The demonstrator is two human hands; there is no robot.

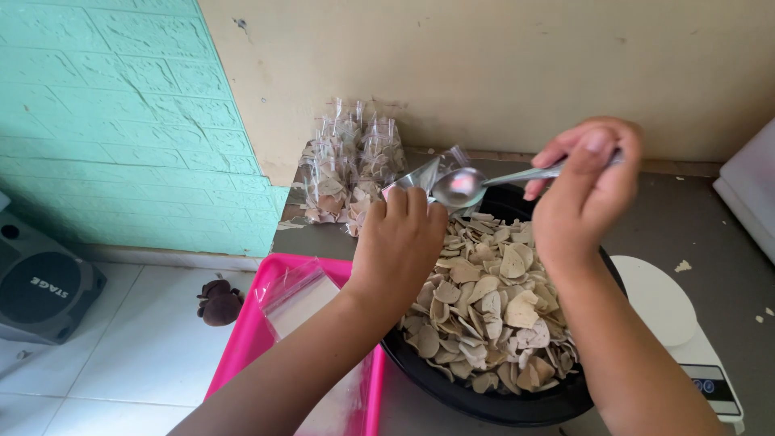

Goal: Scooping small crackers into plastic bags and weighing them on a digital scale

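A black bowl heaped with pale beige chips sits in front of me. My left hand hovers over the bowl's far left side, holding a small clear plastic bag open at the top. My right hand grips the handle of a metal spoon, whose empty-looking bowl points at the bag's mouth. Both hands are just above the chips.
A pile of filled clear bags stands against the beige wall. A pink tray with flat empty bags lies at the left. A white kitchen scale is at the right, a speaker and a brown toy on the floor.
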